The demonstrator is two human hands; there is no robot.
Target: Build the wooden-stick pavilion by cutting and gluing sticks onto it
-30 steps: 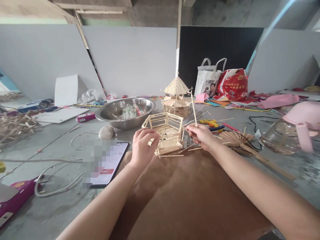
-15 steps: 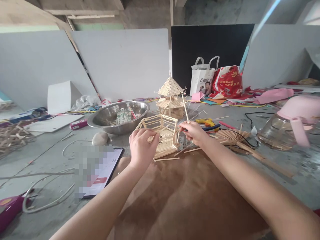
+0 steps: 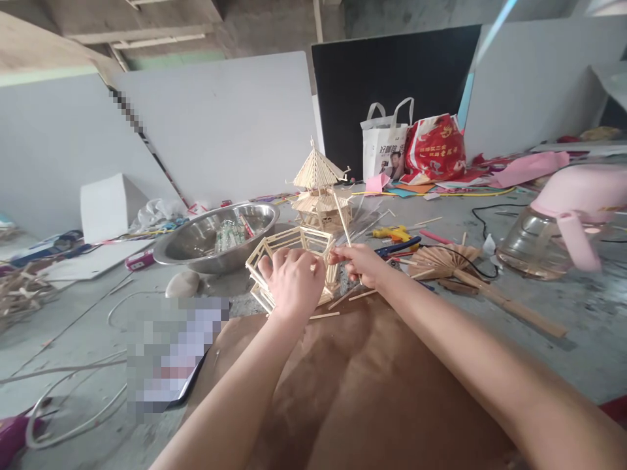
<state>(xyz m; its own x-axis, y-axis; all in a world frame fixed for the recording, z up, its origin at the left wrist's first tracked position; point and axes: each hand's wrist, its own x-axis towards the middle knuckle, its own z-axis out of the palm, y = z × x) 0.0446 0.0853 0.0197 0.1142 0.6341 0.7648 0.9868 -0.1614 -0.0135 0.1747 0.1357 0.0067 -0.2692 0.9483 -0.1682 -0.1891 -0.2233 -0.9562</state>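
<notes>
A six-sided open frame of thin wooden sticks (image 3: pixel 264 251) stands at the far edge of the brown sheet (image 3: pixel 372 365). My left hand (image 3: pixel 296 281) reaches over its near side with curled fingers; what lies under the fingertips is hidden. At the frame's right side, my right hand (image 3: pixel 365 266) is closed round a long thin wooden stick (image 3: pixel 341 217), which points up and slightly left. The fingertips of this hand are beside the frame's right corner. Behind the frame rises a small stick-built pagoda (image 3: pixel 319 173) with a pointed roof.
Left of the frame are a steel basin (image 3: pixel 196 258), a pale stone (image 3: pixel 182 284) and a blurred-out phone (image 3: pixel 196 352). Right are a yellow glue gun (image 3: pixel 392 233), blue-handled pliers (image 3: pixel 399 248), a folded fan (image 3: pixel 435 261) and a pink-lidded jug (image 3: pixel 533 241). Bags (image 3: pixel 435 150) stand behind.
My left hand has moved right across the frame's near side, closer to my right hand. The right hand still holds its stick. The whole view has shifted and tilted slightly.
</notes>
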